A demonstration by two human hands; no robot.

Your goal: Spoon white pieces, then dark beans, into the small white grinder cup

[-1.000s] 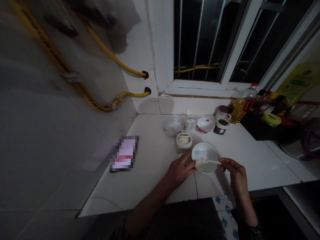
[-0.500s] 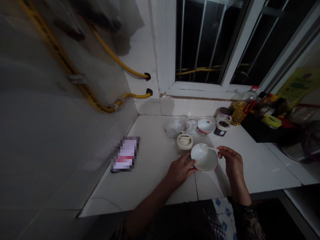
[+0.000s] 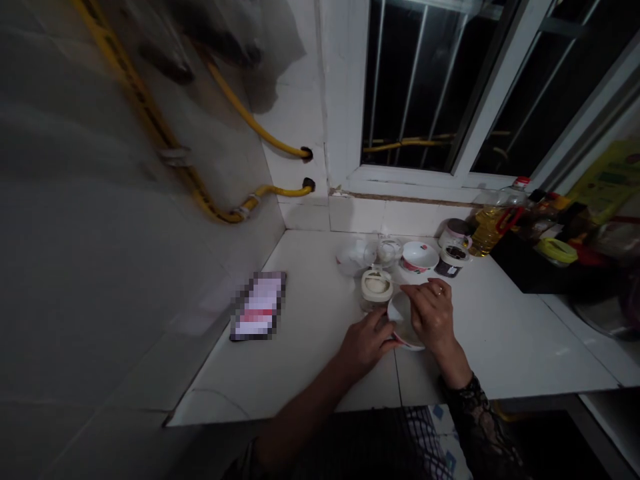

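Observation:
My left hand (image 3: 367,339) grips the near-left rim of a white bowl (image 3: 400,313), its thumb over the edge. Above the bowl, my right hand (image 3: 433,313) pinches the handle of a small white spoon (image 3: 387,280). The spoon reaches left to the mouth of an open jar (image 3: 376,288) that holds white powder. My right hand covers the right part of the bowl. Whether the spoon's tip touches the powder is hard to make out.
Behind the jar stand a clear plastic container (image 3: 353,257), a second white bowl (image 3: 420,257) and a jar of dark contents (image 3: 453,260). An oil bottle (image 3: 493,223) is at the back right. A phone (image 3: 259,307) lies by the left wall on the white counter (image 3: 310,380).
My right hand has moved left with the spoon, from the bowl's right side to over the bowl and the open jar. My left hand stays on the bowl's rim.

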